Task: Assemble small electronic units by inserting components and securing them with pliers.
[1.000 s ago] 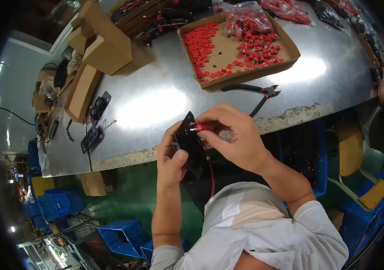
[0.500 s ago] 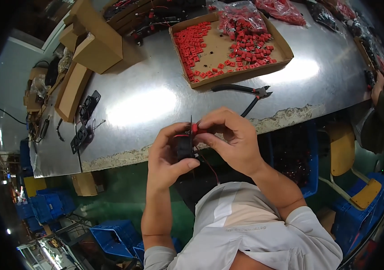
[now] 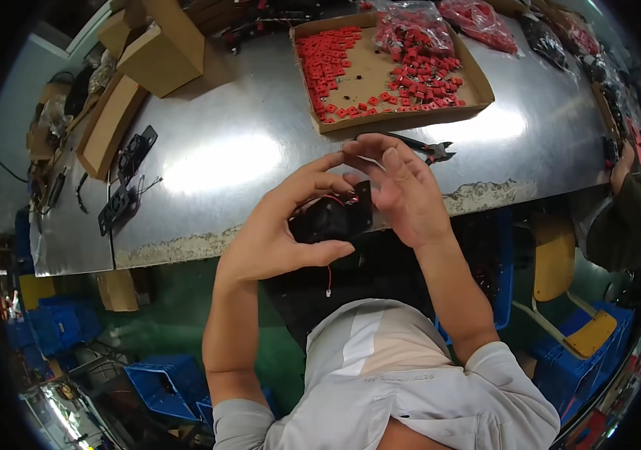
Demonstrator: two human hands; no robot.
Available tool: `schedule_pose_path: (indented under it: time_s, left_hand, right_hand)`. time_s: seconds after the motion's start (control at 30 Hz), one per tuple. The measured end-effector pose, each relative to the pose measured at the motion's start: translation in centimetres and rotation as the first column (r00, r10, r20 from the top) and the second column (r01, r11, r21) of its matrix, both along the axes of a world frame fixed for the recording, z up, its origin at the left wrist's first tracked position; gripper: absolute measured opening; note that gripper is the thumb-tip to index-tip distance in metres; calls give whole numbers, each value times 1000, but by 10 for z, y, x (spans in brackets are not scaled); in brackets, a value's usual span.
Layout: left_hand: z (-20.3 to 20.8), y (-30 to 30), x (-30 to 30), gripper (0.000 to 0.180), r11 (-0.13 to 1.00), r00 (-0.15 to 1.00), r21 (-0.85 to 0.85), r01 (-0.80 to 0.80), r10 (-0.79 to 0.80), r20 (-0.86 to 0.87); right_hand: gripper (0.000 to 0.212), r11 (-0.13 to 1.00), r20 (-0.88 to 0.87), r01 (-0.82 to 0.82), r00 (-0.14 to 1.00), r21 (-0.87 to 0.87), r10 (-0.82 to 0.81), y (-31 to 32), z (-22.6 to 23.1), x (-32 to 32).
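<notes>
Head view, centre of the frame: the left hand grips a black boxy part, fingers over its top and thumb along its lower side, just in front of the metal table. I judge this hold leaves the part's right side free. A thin red wire hangs below it. The right hand, just right of the part, is loosely spread, its fingers slightly bent, and I see nothing in it; whether its fingertips touch the part, I cannot tell. At upper centre, a shallow cardboard tray holds small red pieces, its low walls probably keeping them together within reach. Black-handled cutters lie between tray and right hand, presumably to stay handy.
</notes>
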State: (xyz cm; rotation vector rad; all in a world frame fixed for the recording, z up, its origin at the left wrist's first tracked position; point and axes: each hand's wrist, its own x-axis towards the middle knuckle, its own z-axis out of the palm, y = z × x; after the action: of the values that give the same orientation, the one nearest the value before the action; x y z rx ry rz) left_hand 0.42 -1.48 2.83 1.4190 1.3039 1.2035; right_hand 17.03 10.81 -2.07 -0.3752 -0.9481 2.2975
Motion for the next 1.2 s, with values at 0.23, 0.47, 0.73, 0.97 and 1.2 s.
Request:
schedule_pose_path:
  time_s: [0.23,0.47,0.73,0.97,1.2]
  left_hand:
    - [2,14,2,55,988,833,-55,-146,93,-545]
    - [-12,15,3,51,990,765,-43,-132,74,-640]
    - [-12,19,-4,50,999,756,-35,-36,4,-655]
    - [-10,19,-1,51,992,759,-72,-107,34,-651]
    - [-26,7,2,57,971,729,79,-224,221,-648]
  right_hand:
    - [29,563,361,-191,910,804,-206,10,15,8]
    - [24,541,307,-96,898,836,-315,-4,2,4]
    - [26,995,95,35,995,99,-44,1,-8,-1]
    - [23,492,384,-191,863,849,-327,9,1,4]
    - [22,78,284,-274,893,959,-351,24,1,1]
